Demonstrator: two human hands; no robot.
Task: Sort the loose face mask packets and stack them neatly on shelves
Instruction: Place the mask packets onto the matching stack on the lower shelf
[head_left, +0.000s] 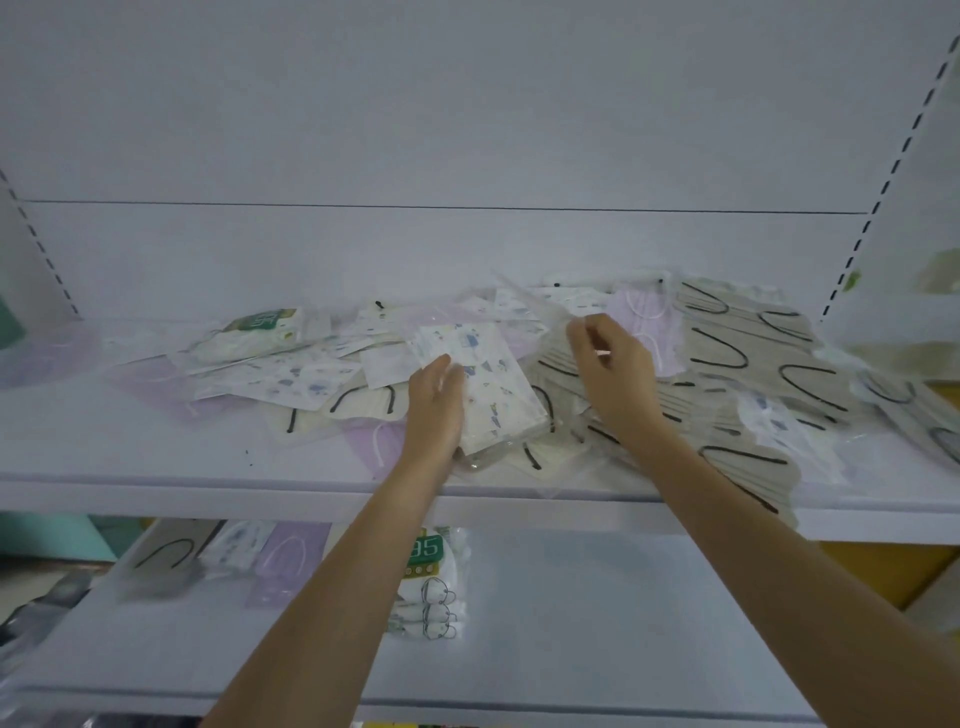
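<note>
A loose heap of face mask packets covers the upper shelf (156, 457): white printed ones, lilac ones (644, 322), cream ones with black loops and grey striped ones (753, 353). My left hand (434, 405) holds the left edge of a small stack of white printed packets (493, 384), fingers curled round it. My right hand (610, 374) hovers over the heap just right of that stack, its fingertips pinching a clear packet edge (550, 312). A green-labelled 95 packet (260, 325) lies at the back left of the heap.
The lower shelf (597, 623) carries sorted piles: a black-loop packet (166, 556), a printed one (236, 545), a lilac one (291, 566) and a stack of 95 packets (431, 587). Slotted uprights (883, 176) frame the bay. Yellow boxes (878, 571) sit at the right.
</note>
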